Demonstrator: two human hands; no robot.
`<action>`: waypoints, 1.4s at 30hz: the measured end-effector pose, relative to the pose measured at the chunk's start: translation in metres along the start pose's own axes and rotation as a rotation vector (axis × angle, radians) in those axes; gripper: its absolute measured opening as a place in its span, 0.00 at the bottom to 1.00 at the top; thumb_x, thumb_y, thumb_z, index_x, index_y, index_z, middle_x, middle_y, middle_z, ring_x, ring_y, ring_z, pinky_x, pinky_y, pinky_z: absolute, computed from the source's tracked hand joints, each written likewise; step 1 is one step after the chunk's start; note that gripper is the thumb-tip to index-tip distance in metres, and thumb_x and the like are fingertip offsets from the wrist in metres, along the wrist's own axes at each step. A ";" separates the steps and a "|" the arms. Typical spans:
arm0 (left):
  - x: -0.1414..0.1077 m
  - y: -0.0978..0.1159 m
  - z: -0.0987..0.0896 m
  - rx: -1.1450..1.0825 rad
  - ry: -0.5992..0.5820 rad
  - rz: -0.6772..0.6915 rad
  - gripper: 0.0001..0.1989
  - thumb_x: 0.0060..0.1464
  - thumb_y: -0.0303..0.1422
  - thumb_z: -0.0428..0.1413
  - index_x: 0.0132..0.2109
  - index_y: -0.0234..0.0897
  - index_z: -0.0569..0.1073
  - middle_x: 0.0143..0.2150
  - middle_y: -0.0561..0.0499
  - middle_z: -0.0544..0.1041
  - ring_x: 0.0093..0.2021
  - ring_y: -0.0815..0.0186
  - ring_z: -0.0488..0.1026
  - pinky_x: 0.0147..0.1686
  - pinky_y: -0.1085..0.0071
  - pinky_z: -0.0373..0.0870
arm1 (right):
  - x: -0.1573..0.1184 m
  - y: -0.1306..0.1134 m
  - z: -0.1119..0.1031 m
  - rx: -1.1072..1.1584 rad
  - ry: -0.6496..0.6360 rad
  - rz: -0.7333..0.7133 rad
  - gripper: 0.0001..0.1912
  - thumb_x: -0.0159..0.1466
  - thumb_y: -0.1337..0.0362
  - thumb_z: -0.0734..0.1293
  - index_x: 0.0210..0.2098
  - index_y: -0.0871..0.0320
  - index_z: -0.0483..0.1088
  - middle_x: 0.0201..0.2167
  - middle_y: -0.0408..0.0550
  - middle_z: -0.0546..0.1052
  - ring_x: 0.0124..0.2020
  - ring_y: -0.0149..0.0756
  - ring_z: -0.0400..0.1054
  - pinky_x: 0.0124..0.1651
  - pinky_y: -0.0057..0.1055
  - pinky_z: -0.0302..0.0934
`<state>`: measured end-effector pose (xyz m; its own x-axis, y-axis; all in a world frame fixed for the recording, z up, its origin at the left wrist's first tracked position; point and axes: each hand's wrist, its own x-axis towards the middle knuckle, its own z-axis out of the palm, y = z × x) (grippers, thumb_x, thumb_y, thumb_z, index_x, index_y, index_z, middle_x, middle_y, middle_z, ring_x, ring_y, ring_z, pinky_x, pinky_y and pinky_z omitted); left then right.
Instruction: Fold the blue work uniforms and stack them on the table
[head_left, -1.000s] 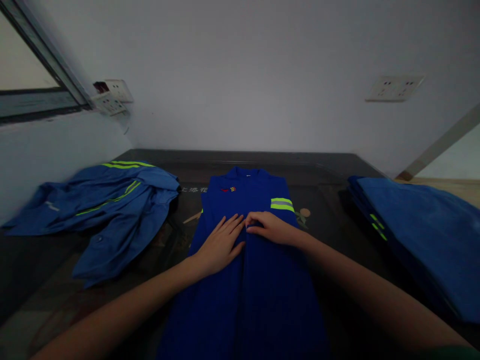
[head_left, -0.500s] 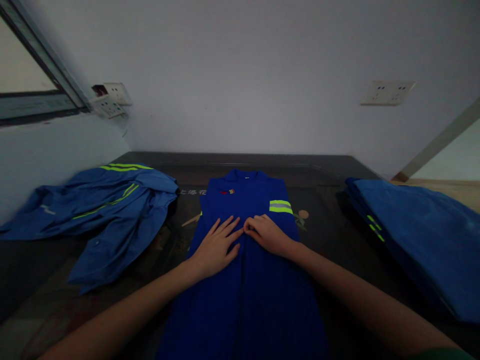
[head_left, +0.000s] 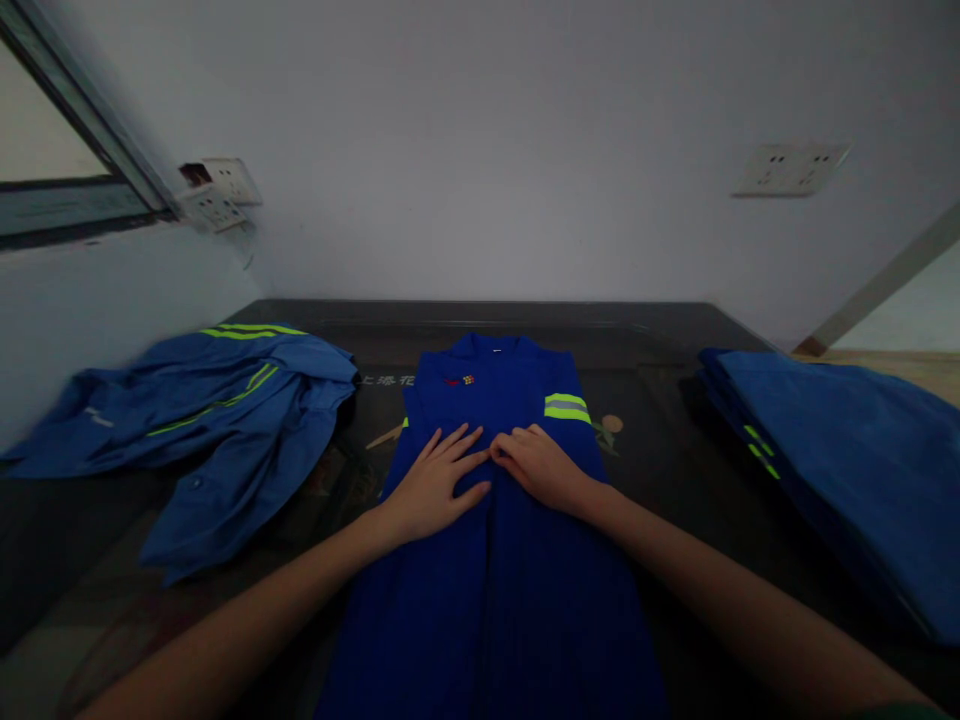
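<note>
A dark blue work jacket (head_left: 499, 590) lies front up on the dark table, its collar toward the wall. It has a small red and yellow emblem on one side of the chest and a yellow-green reflective band. My left hand (head_left: 442, 485) rests flat on the jacket with fingers spread. Beside it, my right hand (head_left: 544, 467) has thumb and forefinger pinched at the front opening, on the jacket's edge. The fingertips of both hands nearly meet at the middle seam.
A crumpled blue garment (head_left: 247, 430) with yellow-green stripes lies at the left. At the right, a stack of folded blue garments (head_left: 855, 450) sits on the dark table (head_left: 645, 330). Wall sockets (head_left: 791, 169) are on the wall behind.
The view has shifted very slightly. Both hands keep nearly the same place and pose on the jacket.
</note>
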<state>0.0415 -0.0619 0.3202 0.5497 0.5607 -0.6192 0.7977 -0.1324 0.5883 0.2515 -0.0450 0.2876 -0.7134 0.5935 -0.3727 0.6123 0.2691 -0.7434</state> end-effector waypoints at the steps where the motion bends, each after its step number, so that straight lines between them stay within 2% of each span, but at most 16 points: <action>1: 0.004 -0.004 -0.003 -0.037 0.015 -0.012 0.23 0.64 0.44 0.44 0.63 0.47 0.64 0.69 0.50 0.57 0.70 0.58 0.49 0.66 0.48 0.45 | 0.000 0.000 0.001 -0.001 0.003 -0.003 0.07 0.69 0.69 0.57 0.38 0.59 0.66 0.33 0.48 0.73 0.36 0.36 0.64 0.41 0.32 0.49; 4: 0.034 -0.025 -0.017 -0.101 0.133 -0.040 0.19 0.66 0.38 0.42 0.58 0.43 0.69 0.64 0.49 0.66 0.66 0.62 0.58 0.65 0.55 0.53 | -0.002 0.001 0.004 0.010 0.008 -0.025 0.06 0.69 0.68 0.58 0.38 0.59 0.67 0.34 0.48 0.74 0.36 0.36 0.64 0.42 0.32 0.50; 7: 0.084 -0.056 -0.029 -0.043 0.254 -0.069 0.16 0.63 0.32 0.47 0.54 0.37 0.71 0.58 0.45 0.72 0.60 0.62 0.65 0.61 0.61 0.59 | -0.002 0.001 0.005 0.027 0.011 -0.040 0.06 0.69 0.65 0.60 0.39 0.58 0.67 0.35 0.48 0.74 0.38 0.37 0.65 0.44 0.33 0.51; 9: 0.119 -0.074 -0.032 0.004 0.229 -0.169 0.15 0.61 0.32 0.49 0.52 0.34 0.72 0.53 0.43 0.75 0.55 0.59 0.69 0.56 0.62 0.63 | -0.002 0.001 0.005 0.013 0.013 -0.025 0.08 0.68 0.60 0.61 0.39 0.59 0.67 0.36 0.48 0.75 0.39 0.38 0.65 0.44 0.34 0.52; 12: 0.158 -0.088 -0.030 -0.003 0.102 -0.271 0.12 0.60 0.35 0.52 0.46 0.34 0.74 0.42 0.44 0.79 0.43 0.60 0.75 0.44 0.67 0.69 | -0.001 0.000 0.004 -0.050 0.012 0.007 0.14 0.67 0.54 0.63 0.38 0.60 0.67 0.36 0.51 0.75 0.39 0.41 0.65 0.42 0.34 0.54; 14: 0.171 -0.088 -0.026 -0.017 0.065 -0.253 0.10 0.60 0.36 0.52 0.41 0.34 0.74 0.38 0.46 0.79 0.39 0.62 0.75 0.41 0.69 0.69 | 0.000 -0.001 0.004 -0.086 0.003 0.011 0.15 0.66 0.52 0.63 0.36 0.60 0.67 0.35 0.51 0.74 0.39 0.41 0.65 0.41 0.35 0.53; 17: 0.175 -0.081 -0.020 -0.008 0.100 -0.186 0.10 0.62 0.35 0.49 0.41 0.36 0.73 0.41 0.46 0.77 0.43 0.61 0.73 0.45 0.68 0.68 | 0.002 0.000 0.003 -0.099 -0.003 0.004 0.15 0.67 0.53 0.62 0.35 0.59 0.67 0.33 0.49 0.74 0.37 0.40 0.64 0.41 0.34 0.52; 21: 0.170 -0.071 -0.012 0.072 0.209 -0.118 0.11 0.65 0.35 0.46 0.47 0.38 0.70 0.48 0.46 0.75 0.48 0.59 0.72 0.46 0.66 0.67 | 0.004 0.000 0.001 -0.105 0.031 0.025 0.14 0.68 0.53 0.60 0.35 0.59 0.66 0.33 0.48 0.73 0.36 0.38 0.64 0.40 0.33 0.51; 24: 0.166 -0.064 -0.009 0.123 0.228 -0.133 0.12 0.65 0.35 0.45 0.48 0.38 0.69 0.47 0.44 0.75 0.47 0.58 0.72 0.45 0.65 0.68 | 0.004 -0.002 0.003 -0.122 0.022 0.030 0.14 0.68 0.54 0.61 0.36 0.59 0.66 0.33 0.49 0.73 0.36 0.38 0.64 0.41 0.34 0.51; 27: 0.154 -0.055 -0.012 0.224 0.296 -0.131 0.13 0.63 0.32 0.46 0.52 0.38 0.69 0.49 0.42 0.73 0.50 0.55 0.70 0.49 0.60 0.66 | 0.004 -0.003 0.006 -0.136 0.016 0.028 0.14 0.68 0.54 0.61 0.35 0.58 0.66 0.33 0.49 0.74 0.36 0.39 0.65 0.41 0.34 0.51; 29: 0.135 -0.048 -0.015 0.274 0.337 -0.090 0.15 0.62 0.30 0.47 0.55 0.39 0.68 0.53 0.43 0.71 0.55 0.54 0.67 0.54 0.57 0.62 | 0.004 -0.003 0.008 -0.135 0.023 0.019 0.13 0.68 0.55 0.60 0.35 0.58 0.66 0.33 0.49 0.74 0.37 0.39 0.65 0.42 0.35 0.51; 31: 0.105 -0.039 -0.015 0.284 0.327 -0.064 0.17 0.61 0.31 0.49 0.56 0.40 0.68 0.57 0.43 0.68 0.59 0.54 0.63 0.59 0.55 0.58 | 0.003 -0.003 0.009 -0.143 0.031 0.013 0.13 0.68 0.55 0.61 0.36 0.58 0.67 0.33 0.49 0.75 0.37 0.40 0.66 0.42 0.35 0.51; 34: 0.051 -0.029 -0.008 0.243 0.212 -0.089 0.20 0.62 0.37 0.49 0.59 0.38 0.67 0.61 0.42 0.65 0.63 0.52 0.58 0.62 0.52 0.54 | 0.003 -0.005 0.010 -0.179 0.026 0.028 0.12 0.68 0.56 0.61 0.37 0.59 0.67 0.36 0.51 0.76 0.39 0.41 0.67 0.42 0.36 0.52; 37: 0.008 -0.023 0.004 0.193 0.105 -0.115 0.26 0.64 0.43 0.45 0.65 0.38 0.60 0.67 0.41 0.59 0.68 0.52 0.52 0.64 0.51 0.52 | 0.003 -0.011 0.010 -0.217 0.009 0.059 0.11 0.69 0.59 0.60 0.41 0.60 0.68 0.39 0.54 0.77 0.42 0.43 0.67 0.43 0.37 0.53; 39: -0.007 -0.020 0.010 0.193 0.084 -0.130 0.28 0.64 0.45 0.43 0.68 0.40 0.56 0.70 0.43 0.54 0.70 0.53 0.48 0.65 0.51 0.50 | 0.004 -0.015 0.010 -0.244 0.005 0.084 0.11 0.70 0.61 0.59 0.42 0.61 0.68 0.40 0.55 0.77 0.43 0.45 0.68 0.44 0.38 0.54; 42: -0.010 -0.018 0.014 0.213 0.085 -0.143 0.30 0.64 0.47 0.43 0.69 0.42 0.53 0.71 0.44 0.51 0.70 0.54 0.45 0.66 0.51 0.48 | 0.004 -0.018 0.011 -0.278 0.021 0.108 0.12 0.70 0.62 0.57 0.43 0.62 0.68 0.40 0.56 0.77 0.43 0.46 0.68 0.45 0.39 0.55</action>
<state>0.0248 -0.0767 0.3083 0.4122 0.6516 -0.6368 0.9048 -0.2111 0.3697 0.2336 -0.0558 0.2932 -0.6336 0.6447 -0.4276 0.7561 0.3990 -0.5187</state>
